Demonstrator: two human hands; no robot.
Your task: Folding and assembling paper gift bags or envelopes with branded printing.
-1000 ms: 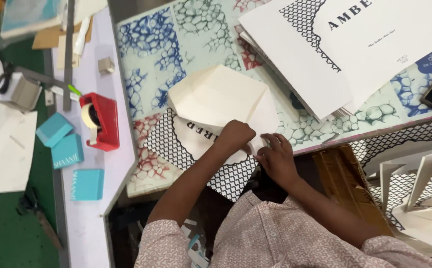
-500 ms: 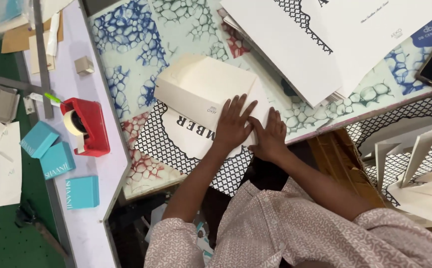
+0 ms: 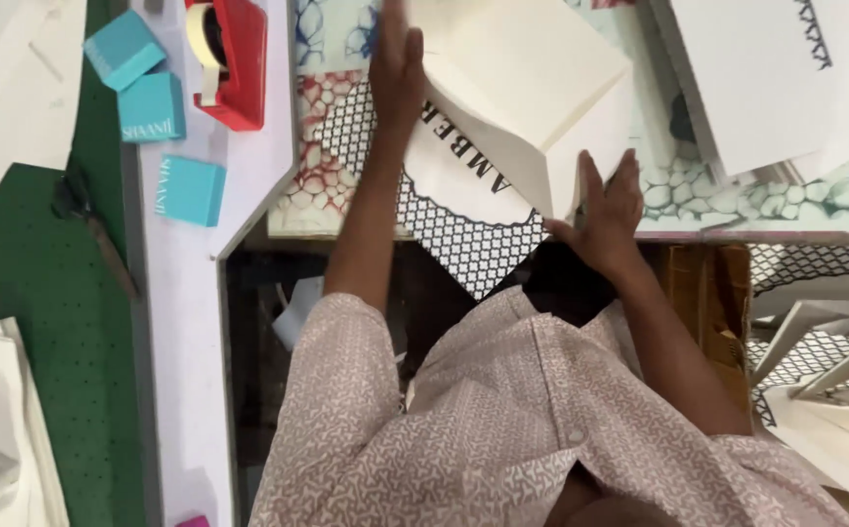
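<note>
Cream folded paper bag [image 3: 532, 93] lies on the patterned table [image 3: 737, 190], right of the red tape dispenser [image 3: 234, 59]. Left hand [image 3: 397, 68] presses flat on it; right hand [image 3: 605, 205], fingers spread, braces its near edge.

the person wears a short-sleeved shirt [image 3: 502, 429] of pale pink cloth covered in a fine white squiggle print. a small round button [image 3: 573, 435] sits on its front placket. both forearms are bare below the sleeves. the left hand [image 3: 397, 68] and right hand [image 3: 608, 210] wear no gloves.
</note>
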